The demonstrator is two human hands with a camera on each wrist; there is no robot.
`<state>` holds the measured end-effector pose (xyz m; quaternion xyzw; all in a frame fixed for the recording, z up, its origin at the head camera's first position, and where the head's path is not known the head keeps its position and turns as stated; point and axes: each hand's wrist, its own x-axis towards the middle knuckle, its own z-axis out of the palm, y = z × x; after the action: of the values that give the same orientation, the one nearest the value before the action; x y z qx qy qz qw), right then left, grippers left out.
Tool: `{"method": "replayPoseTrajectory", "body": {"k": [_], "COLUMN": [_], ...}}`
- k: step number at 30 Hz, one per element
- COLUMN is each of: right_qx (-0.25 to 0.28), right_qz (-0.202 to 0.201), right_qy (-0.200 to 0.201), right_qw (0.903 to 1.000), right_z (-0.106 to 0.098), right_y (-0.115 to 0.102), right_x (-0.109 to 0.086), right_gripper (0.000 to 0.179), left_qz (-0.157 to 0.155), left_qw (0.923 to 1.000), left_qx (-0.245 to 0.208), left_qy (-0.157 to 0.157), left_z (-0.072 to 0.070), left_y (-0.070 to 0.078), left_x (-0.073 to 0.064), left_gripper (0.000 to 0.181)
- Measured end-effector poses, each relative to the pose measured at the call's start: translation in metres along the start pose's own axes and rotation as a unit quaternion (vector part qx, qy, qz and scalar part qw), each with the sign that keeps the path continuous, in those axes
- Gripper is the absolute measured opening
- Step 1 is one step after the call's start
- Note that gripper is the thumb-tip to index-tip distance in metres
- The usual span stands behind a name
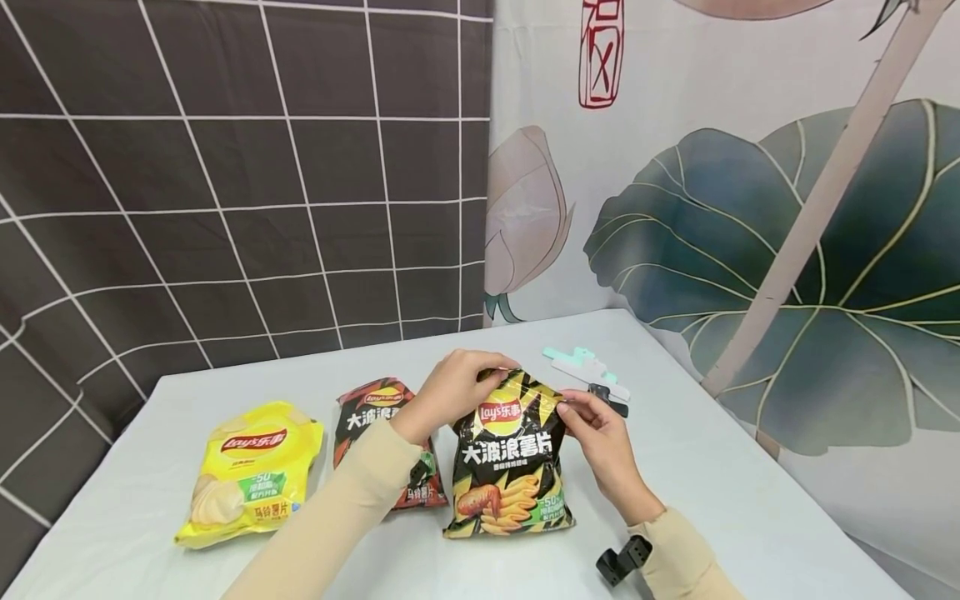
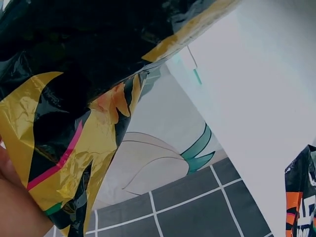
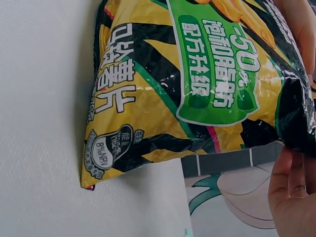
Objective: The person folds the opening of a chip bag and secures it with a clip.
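A black-and-yellow bag of potato chips (image 1: 506,467) stands on its bottom edge, its printed front turned toward me. My left hand (image 1: 459,390) pinches its upper left corner between thumb and fingers. On the other side, my right hand (image 1: 602,442) pinches the upper right corner. The right wrist view shows the bag's lower front (image 3: 148,98) with its green label, and my right hand (image 3: 291,197) at the bag's edge. In the left wrist view the crinkled bag (image 2: 74,148) fills the left side, with part of my left hand (image 2: 17,202) at its edge.
A red-and-black chip bag (image 1: 431,498) lies left of the held one, partly covered by my left arm. Farther left lies a yellow chip bag (image 1: 251,475). Mint and white plastic pieces (image 1: 585,364) and a small black object (image 1: 617,407) lie behind on the white table (image 1: 712,467).
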<state>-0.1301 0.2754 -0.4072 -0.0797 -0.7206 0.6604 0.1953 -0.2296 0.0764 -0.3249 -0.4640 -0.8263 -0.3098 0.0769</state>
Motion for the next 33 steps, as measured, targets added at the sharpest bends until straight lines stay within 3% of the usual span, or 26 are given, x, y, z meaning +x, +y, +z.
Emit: {"method": "replayPoseTrajectory", "body": {"k": [17, 33], "right_qx": [0.042, 0.052], "right_qz": [-0.013, -0.011], "right_qy": [0.011, -0.001], "right_qw": [0.999, 0.9986], "right_z": [0.0015, 0.0014], "right_y": [0.0045, 0.005], "right_x": [-0.0012, -0.0017], "right_gripper": [0.023, 0.021], "left_qz": [-0.016, -0.005], "left_qw": [0.9982, 0.9986], "left_qx": [-0.055, -0.052], "left_qy": [-0.015, -0.011], "left_z": [-0.0025, -0.0007], "left_y": [0.002, -0.0014], "left_x": [-0.002, -0.0027], "left_gripper": [0.024, 0.028]}}
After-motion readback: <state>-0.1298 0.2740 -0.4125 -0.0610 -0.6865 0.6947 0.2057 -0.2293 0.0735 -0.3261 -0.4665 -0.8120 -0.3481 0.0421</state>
